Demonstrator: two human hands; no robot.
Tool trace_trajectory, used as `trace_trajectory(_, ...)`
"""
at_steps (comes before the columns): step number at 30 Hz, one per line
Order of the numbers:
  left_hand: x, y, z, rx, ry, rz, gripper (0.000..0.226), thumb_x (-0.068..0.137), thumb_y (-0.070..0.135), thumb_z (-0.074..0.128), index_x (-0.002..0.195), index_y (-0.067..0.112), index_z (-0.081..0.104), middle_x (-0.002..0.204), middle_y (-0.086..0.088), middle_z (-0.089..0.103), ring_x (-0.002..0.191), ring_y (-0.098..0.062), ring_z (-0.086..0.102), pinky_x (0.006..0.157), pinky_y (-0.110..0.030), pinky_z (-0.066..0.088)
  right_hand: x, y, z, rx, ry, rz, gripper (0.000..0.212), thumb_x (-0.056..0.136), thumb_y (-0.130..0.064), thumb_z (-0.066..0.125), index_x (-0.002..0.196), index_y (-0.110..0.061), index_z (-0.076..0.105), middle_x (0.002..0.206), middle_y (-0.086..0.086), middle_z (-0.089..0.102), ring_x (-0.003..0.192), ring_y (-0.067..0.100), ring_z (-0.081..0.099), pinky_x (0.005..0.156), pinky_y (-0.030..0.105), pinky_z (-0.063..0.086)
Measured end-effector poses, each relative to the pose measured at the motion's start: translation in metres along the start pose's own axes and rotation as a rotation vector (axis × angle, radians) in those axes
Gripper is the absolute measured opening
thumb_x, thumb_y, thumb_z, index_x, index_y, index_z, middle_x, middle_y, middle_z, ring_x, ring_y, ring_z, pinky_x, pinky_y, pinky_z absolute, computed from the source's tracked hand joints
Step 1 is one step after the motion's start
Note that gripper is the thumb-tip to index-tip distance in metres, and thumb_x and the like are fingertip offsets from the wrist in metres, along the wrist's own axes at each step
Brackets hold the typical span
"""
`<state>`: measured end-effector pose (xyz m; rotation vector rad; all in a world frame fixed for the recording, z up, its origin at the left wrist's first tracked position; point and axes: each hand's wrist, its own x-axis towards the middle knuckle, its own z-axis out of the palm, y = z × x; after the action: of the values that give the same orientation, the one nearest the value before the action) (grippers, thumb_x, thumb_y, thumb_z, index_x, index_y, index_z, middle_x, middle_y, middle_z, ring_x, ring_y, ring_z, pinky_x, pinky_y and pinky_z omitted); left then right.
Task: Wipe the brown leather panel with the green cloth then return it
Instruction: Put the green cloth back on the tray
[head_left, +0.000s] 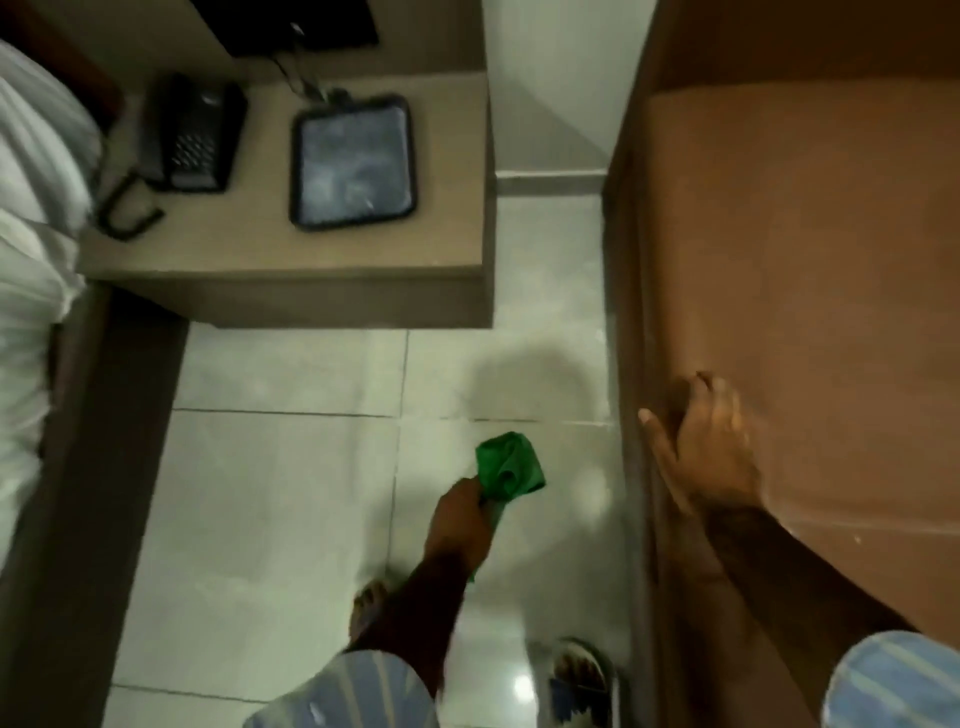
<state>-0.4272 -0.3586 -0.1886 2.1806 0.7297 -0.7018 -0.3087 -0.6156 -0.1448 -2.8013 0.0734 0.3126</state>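
Green cloth (510, 464) bunched in my left hand (460, 525), fist closed round its lower end, the rest sticking out loose. It hangs over the tiled floor (291, 499), clear of the brown leather panel (789, 291), not touching it. My right hand (706, 447) lies flat and open near the panel's left edge, fingers spread, gripping nothing.

Risks, my guess:
- Cloth is wadded; wiping like this gives thin contact and streaks.
- Only one end gripped, so it may slip out onto the floor and pick up grit.
- Right palm on the leather may leave marks on wiped areas.
- Frame is blurred; I cannot tell if the panel is dusty or wet.
- Bedside table (291, 249) with phone (195, 132) and tray (353, 161) sits well apart, corner near my swing path.
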Motion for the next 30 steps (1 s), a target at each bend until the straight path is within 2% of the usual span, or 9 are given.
trace_trajectory(3, 0.034, 0.023, -0.113, 0.034, 0.208, 0.06, 0.021, 0.097, 0.016, 0.061, 0.106, -0.002, 0.065, 0.11, -0.024, 0.068, 0.104, -0.04, 0.064, 0.086, -0.039, 0.049, 0.042, -0.075, -0.022, 0.001, -0.131, -0.202, 0.094, 0.107, -0.071, 0.028, 0.169, -0.001, 0.027, 0.177, 0.023, 0.027, 0.167, 0.038, 0.023, 0.135, 0.05, 0.023)
trace_trajectory(5, 0.064, 0.041, -0.183, 0.089, 0.336, 0.129, 0.019, 0.097, 0.014, 0.06, 0.106, -0.003, 0.064, 0.111, -0.025, 0.066, 0.105, -0.042, 0.062, 0.089, -0.046, 0.051, 0.076, -0.132, -0.029, -0.015, -0.176, -0.287, 0.102, 0.099, -0.078, 0.017, 0.173, -0.007, 0.015, 0.181, 0.014, 0.017, 0.17, 0.029, 0.013, 0.137, 0.042, 0.015)
trace_trajectory(9, 0.147, 0.076, -0.303, 0.274, 0.56, 0.313, 0.022, 0.094, 0.007, 0.057, 0.113, 0.001, 0.067, 0.115, -0.021, 0.066, 0.103, -0.039, 0.062, 0.088, -0.05, 0.057, 0.148, -0.247, -0.021, 0.006, -0.225, -0.323, 0.088, 0.107, -0.068, 0.028, 0.175, -0.015, 0.009, 0.183, 0.006, 0.008, 0.171, 0.024, 0.007, 0.133, 0.034, 0.004)
trace_trajectory(13, 0.241, 0.102, -0.384, 0.515, 0.534, 0.451, 0.036, 0.088, 0.006, 0.059, 0.123, 0.002, 0.066, 0.122, -0.023, 0.064, 0.107, -0.044, 0.062, 0.09, -0.05, 0.054, 0.208, -0.329, 0.009, 0.031, -0.342, -0.325, 0.075, 0.114, -0.055, 0.033, 0.174, -0.015, 0.014, 0.183, 0.006, 0.014, 0.17, 0.023, 0.011, 0.136, 0.035, 0.01)
trace_trajectory(18, 0.325, 0.113, -0.402, 0.754, 0.34, 0.534, 0.05, 0.087, 0.016, 0.063, 0.136, 0.01, 0.058, 0.135, -0.019, 0.056, 0.127, -0.04, 0.049, 0.103, -0.052, 0.046, 0.248, -0.345, 0.071, -0.032, -0.327, -0.215, 0.073, 0.115, -0.048, 0.033, 0.173, -0.009, 0.014, 0.183, 0.01, 0.011, 0.171, 0.026, 0.007, 0.137, 0.039, 0.008)
trace_trajectory(21, 0.353, 0.103, -0.379, 0.76, 0.248, 0.507, 0.044, 0.094, 0.02, 0.054, 0.137, 0.01, 0.057, 0.149, -0.02, 0.047, 0.137, -0.041, 0.042, 0.109, -0.052, 0.04, 0.253, -0.325, 0.105, -0.126, -0.29, -0.223, 0.076, 0.114, -0.046, 0.037, 0.173, -0.005, 0.013, 0.183, 0.015, 0.007, 0.171, 0.03, 0.006, 0.14, 0.047, 0.009)
trace_trajectory(23, 0.374, 0.082, -0.353, 0.703, 0.156, 0.465, 0.053, 0.1, 0.028, 0.049, 0.15, 0.011, 0.044, 0.163, -0.02, 0.031, 0.15, -0.039, 0.03, 0.122, -0.051, 0.03, 0.256, -0.315, 0.134, -0.16, -0.211, -0.275, 0.074, 0.114, -0.043, 0.036, 0.172, -0.001, 0.017, 0.182, 0.019, 0.01, 0.17, 0.034, 0.01, 0.139, 0.052, 0.014)
trace_trajectory(26, 0.366, 0.062, -0.334, 0.599, 0.23, 0.49, 0.074, 0.1, 0.053, 0.042, 0.159, 0.009, 0.027, 0.169, -0.017, 0.02, 0.157, -0.033, 0.018, 0.129, -0.05, 0.016, 0.251, -0.308, 0.149, -0.182, -0.048, -0.312, 0.074, 0.113, -0.047, 0.03, 0.171, -0.002, 0.022, 0.181, 0.019, 0.017, 0.169, 0.034, 0.017, 0.138, 0.051, 0.017)
trace_trajectory(30, 0.348, 0.06, -0.329, 0.619, 0.302, 0.549, 0.094, 0.093, 0.072, 0.025, 0.159, 0.006, 0.025, 0.169, -0.016, 0.02, 0.158, -0.031, 0.018, 0.128, -0.051, 0.017, 0.241, -0.3, 0.145, -0.207, 0.004, -0.308, 0.073, 0.113, -0.048, 0.026, 0.17, -0.002, 0.024, 0.179, 0.019, 0.021, 0.167, 0.036, 0.022, 0.137, 0.052, 0.022)
